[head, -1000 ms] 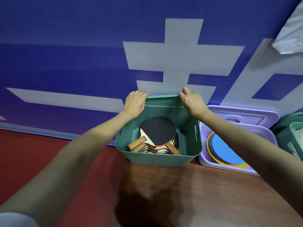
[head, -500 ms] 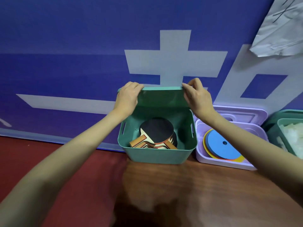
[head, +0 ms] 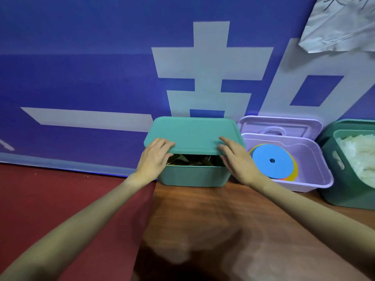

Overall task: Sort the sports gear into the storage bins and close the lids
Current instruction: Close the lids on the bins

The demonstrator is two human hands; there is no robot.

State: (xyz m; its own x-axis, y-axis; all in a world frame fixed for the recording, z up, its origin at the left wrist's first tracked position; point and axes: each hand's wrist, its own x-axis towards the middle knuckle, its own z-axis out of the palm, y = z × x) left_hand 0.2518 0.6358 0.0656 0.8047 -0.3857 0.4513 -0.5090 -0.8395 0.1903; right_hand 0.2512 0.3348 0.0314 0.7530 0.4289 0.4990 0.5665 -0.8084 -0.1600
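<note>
Having stood upright before, teal lid (head: 192, 134) now nearly flat over teal bin (head: 193, 177); left hand (head: 154, 159) pinching front edge, right hand (head: 237, 161) fingers straight, resting on lid.

A teal storage bin (head: 193, 177) is seen at frame centre, its teal lid (head: 193, 135) tilted, the near edge raised; paddles (head: 192, 160) are glimpsed through the gap.

Three bins (head: 193, 177) on wooden table (head: 233, 230)
</note>
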